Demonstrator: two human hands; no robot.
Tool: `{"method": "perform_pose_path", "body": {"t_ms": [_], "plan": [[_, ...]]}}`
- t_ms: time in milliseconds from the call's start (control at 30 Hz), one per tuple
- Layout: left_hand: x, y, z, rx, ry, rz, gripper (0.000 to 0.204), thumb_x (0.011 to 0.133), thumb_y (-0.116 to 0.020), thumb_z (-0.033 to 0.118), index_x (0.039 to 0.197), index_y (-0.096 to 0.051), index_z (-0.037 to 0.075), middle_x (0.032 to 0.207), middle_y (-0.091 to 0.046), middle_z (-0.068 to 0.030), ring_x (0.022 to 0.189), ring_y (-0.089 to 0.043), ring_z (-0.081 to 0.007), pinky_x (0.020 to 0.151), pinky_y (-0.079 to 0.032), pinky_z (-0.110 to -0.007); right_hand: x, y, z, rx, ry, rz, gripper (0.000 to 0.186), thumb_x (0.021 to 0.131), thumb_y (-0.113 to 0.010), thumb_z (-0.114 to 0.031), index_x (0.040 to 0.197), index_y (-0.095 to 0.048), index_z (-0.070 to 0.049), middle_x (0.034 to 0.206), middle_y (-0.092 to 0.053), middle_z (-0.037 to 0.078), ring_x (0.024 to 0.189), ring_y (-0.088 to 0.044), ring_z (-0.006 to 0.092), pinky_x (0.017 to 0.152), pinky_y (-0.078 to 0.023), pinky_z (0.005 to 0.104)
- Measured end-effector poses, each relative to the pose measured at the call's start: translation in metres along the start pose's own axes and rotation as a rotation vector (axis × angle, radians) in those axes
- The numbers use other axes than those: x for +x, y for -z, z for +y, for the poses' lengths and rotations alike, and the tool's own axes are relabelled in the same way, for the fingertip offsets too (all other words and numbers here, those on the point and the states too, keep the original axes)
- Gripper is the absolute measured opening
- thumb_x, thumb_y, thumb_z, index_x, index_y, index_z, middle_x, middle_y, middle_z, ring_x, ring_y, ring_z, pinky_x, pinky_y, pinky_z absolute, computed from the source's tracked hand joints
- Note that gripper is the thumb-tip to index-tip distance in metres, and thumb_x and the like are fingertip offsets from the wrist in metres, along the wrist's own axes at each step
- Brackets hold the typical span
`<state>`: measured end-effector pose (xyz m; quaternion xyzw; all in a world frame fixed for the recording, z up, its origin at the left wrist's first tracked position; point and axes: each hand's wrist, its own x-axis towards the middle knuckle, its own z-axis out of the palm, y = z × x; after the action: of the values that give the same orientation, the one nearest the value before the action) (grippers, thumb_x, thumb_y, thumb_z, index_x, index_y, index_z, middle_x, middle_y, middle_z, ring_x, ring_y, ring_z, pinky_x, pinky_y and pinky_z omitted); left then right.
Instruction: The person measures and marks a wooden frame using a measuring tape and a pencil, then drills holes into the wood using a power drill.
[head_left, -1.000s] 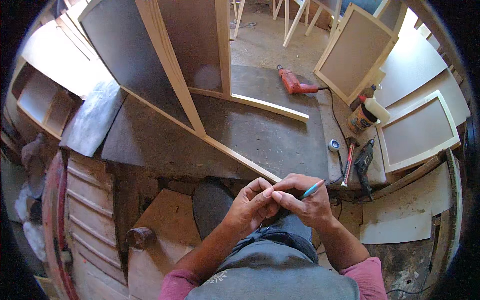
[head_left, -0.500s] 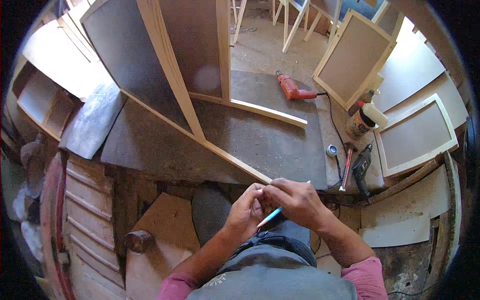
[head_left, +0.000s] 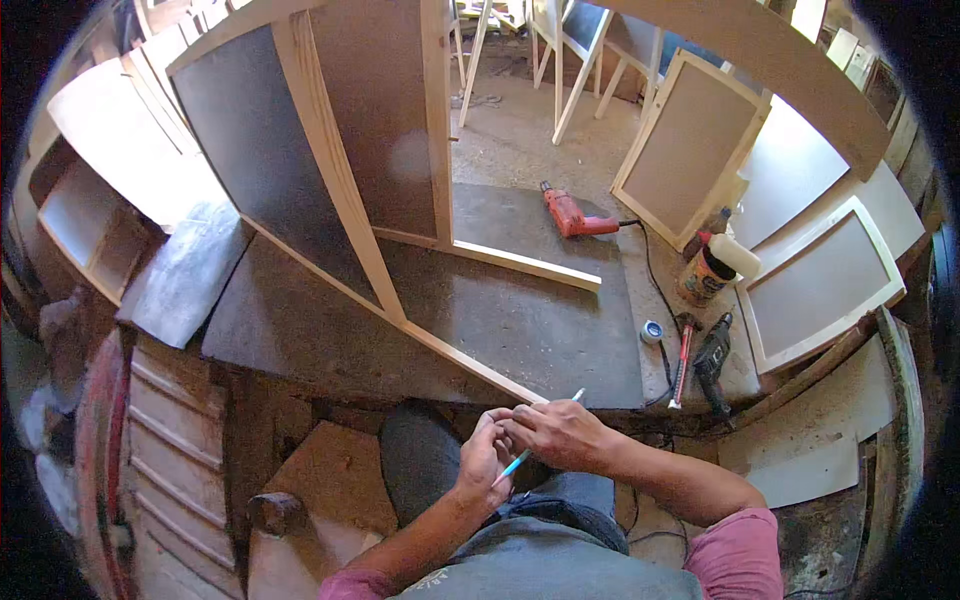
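My left hand (head_left: 484, 460) and my right hand (head_left: 555, 437) meet at chest level, fingertips together, by the near end of a pale wooden strip (head_left: 460, 365). A slim light-blue and white pen (head_left: 514, 466) runs diagonally through the closed fingers of my right hand. The left fingers are curled; whatever they pinch is hidden. That strip forms the base of an upright dark panel (head_left: 260, 150) with a slanted wooden batten (head_left: 340, 190). A second strip (head_left: 525, 265) extends from a brown framed panel (head_left: 385, 120) behind it.
On the dark bench (head_left: 280, 330) lie a red drill (head_left: 575, 218), a black drill (head_left: 712, 360), a red-handled hammer (head_left: 684, 362) and a tape roll (head_left: 652, 332). A can (head_left: 700, 282) and white bottle (head_left: 735, 255) stand right. Framed boards (head_left: 690, 140) lean behind; easels (head_left: 575, 75) stand farther back.
The pen has swung to slope down toward the lower left. My hands sit lower in the picture and my right forearm lies flatter. The whole scene has shifted slightly downward in view.
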<state>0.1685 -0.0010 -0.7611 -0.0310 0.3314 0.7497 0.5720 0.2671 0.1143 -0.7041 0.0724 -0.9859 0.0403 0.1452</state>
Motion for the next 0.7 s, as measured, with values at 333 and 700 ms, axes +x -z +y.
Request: {"method": "perform_pose_path", "body": {"t_ms": [333,700], "plan": [[-0.014,-0.023,0.013,-0.113,0.077,-0.063,0.020,0.091,-0.043,0.006,0.110,-0.047,0.004,0.100,-0.054,-0.0065,0.090,-0.055,-0.0139,0.083,-0.047,-0.027,0.004,0.009,0.013,0.059,0.076,0.144,0.021,0.072,-0.062,-0.015,0.090,-0.057,-0.005,0.080,-0.058,0.008,0.067,-0.063,0.0216,0.056,-0.052,0.0321],[-0.037,-0.047,0.022,-0.195,0.042,-0.341,0.025,0.098,-0.038,0.016,0.119,-0.045,0.006,0.112,-0.054,-0.0088,0.109,-0.052,-0.0196,0.098,-0.040,-0.038,0.012,0.042,0.004,0.049,0.076,0.394,0.021,0.073,-0.060,-0.013,0.089,-0.057,0.000,0.085,-0.061,0.010,0.070,-0.064,0.0229,0.058,-0.053,0.0317]]}}
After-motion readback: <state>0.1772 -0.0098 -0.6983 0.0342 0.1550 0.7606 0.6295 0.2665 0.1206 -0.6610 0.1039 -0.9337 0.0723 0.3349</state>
